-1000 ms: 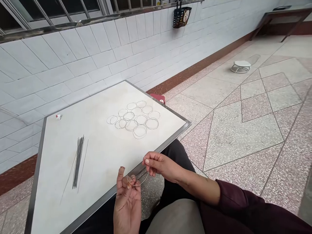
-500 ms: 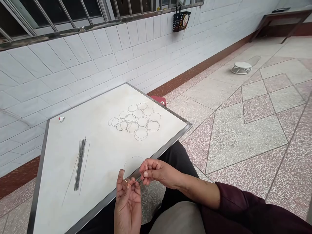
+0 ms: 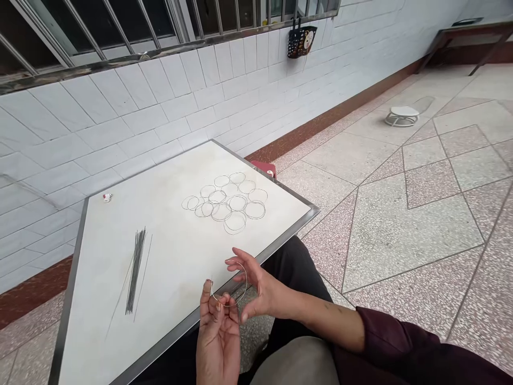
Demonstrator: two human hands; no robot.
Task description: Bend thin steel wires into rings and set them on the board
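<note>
At the table's front edge, my left hand point(image 3: 218, 326) pinches a thin wire ring point(image 3: 246, 286) at its lower rim, between thumb and fingers. My right hand point(image 3: 256, 286) is beside the ring with thumb and fingers spread apart; its fingers are behind the ring's right side, and whether they touch it I cannot tell. Several wire rings point(image 3: 224, 205) lie overlapping on the white tabletop farther back. A bundle of straight wires point(image 3: 136, 272) lies at the left, with a loose wire on either side.
The white table point(image 3: 172, 256) has a metal-trimmed edge and stands by a tiled wall. A small red-and-white object point(image 3: 107, 198) sits at its far left corner. A red stool point(image 3: 262, 168) shows behind the table; a low white seat point(image 3: 402, 115) stands on the floor.
My right hand has opened from its pinch on the ring, fingers now spread. My left hand still holds the ring. The whole view has shifted slightly.
</note>
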